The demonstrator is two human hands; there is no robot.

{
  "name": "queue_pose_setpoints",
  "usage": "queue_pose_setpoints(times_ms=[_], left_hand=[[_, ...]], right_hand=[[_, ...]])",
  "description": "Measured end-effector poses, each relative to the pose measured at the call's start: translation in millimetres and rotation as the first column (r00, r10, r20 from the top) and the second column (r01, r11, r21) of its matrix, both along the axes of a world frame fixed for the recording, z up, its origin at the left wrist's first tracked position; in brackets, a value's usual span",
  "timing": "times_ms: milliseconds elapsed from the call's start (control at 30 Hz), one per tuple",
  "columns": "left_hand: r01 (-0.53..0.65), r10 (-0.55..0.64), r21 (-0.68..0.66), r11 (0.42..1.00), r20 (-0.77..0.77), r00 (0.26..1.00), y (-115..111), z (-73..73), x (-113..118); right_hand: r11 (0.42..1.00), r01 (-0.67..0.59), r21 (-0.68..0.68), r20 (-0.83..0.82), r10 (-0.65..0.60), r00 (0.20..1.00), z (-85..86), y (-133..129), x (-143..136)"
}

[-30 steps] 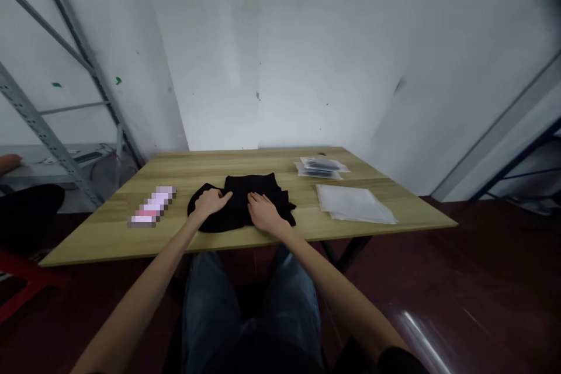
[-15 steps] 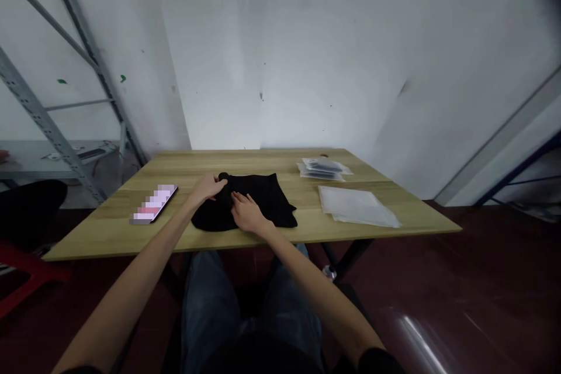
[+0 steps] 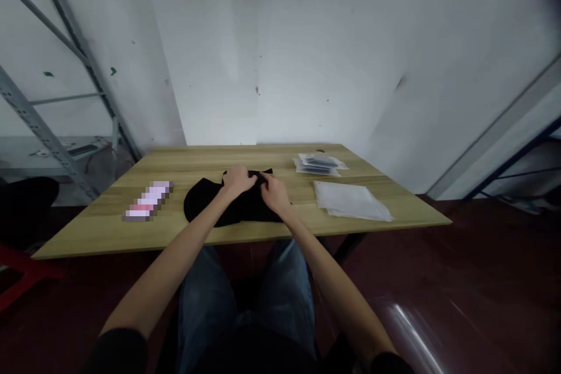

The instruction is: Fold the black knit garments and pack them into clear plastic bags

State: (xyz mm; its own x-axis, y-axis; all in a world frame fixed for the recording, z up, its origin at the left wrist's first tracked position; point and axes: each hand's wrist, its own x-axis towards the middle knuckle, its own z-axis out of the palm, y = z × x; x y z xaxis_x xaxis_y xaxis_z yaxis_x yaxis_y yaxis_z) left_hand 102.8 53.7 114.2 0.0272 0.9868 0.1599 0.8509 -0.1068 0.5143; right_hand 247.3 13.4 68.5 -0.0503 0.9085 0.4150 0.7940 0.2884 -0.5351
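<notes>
A piece of black clothing (image 3: 232,208) lies spread near the front edge of the wooden table, with a rounded part jutting out to the left. What kind of garment it is, I cannot make out. At its far edge my left hand (image 3: 238,181) is closed on the fabric, thumb toward the right. Close beside it, my right hand (image 3: 275,191) pinches the cloth near the far right corner, index finger and thumb pointing left. The fingertips of both hands are partly lost against the black fabric.
A phone with a blurred screen (image 3: 149,201) lies left on the table (image 3: 184,158). To the right are flat translucent bags (image 3: 353,201) and, behind them, a stack of filled clear packets (image 3: 319,165). A metal rack (image 3: 52,134) stands at left, a wall behind.
Both hands have shifted right along the garment, the left one now over its far edge. The black cloth's outline has changed, with a rounded part showing at left. The view has tilted slightly.
</notes>
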Motion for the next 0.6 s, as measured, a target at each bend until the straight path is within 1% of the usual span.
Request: queue_pose_setpoints(times_ms=[67,133,200,267,300,367,433,533,600], left_hand=[[-0.019,0.020,0.029,0.999,-0.031,0.999,-4,-8.6,11],[-0.066,0.070,0.082,0.994,-0.037,0.997,-8,-14.4,6],[-0.122,0.126,0.112,0.986,-0.031,0.992,-9,-18.2,-12],[-0.186,0.192,0.104,0.977,-0.051,0.980,-8,-22.0,-38],[-0.208,0.211,0.045,0.977,-0.075,0.975,-6,-24.5,-50],[-0.212,0.204,-0.077,0.974,-0.101,0.974,-2,-31.0,-69],[-0.172,0.159,-0.177,0.969,-0.083,0.984,3,-38.5,-78],[-0.117,0.116,-0.245,0.963,-0.017,0.993,10,-48.0,-74],[-0.105,0.115,-0.243,0.964,0.026,0.993,14,-52.0,-65]], right_hand=[[0.994,0.096,-0.055,0.013,-0.095,0.995,0.6,-4,19],[0.981,0.124,-0.147,0.044,-0.119,0.992,-2.4,-10,34],[0.968,0.083,-0.238,0.064,-0.070,0.996,-7.3,-12,43],[0.951,0.022,-0.309,0.055,-0.006,0.998,-11.8,-10,45],[0.941,-0.005,-0.339,0.040,0.019,0.999,-13.4,-7,43],[0.920,-0.040,-0.389,0.010,0.047,0.999,-15.2,2,34],[0.909,-0.051,-0.414,-0.012,0.050,0.999,-15.7,12,23],[0.893,-0.071,-0.443,-0.126,0.017,0.992,-16.7,25,12],[0.882,-0.103,-0.459,-0.227,-0.004,0.974,-18.5,29,10]])
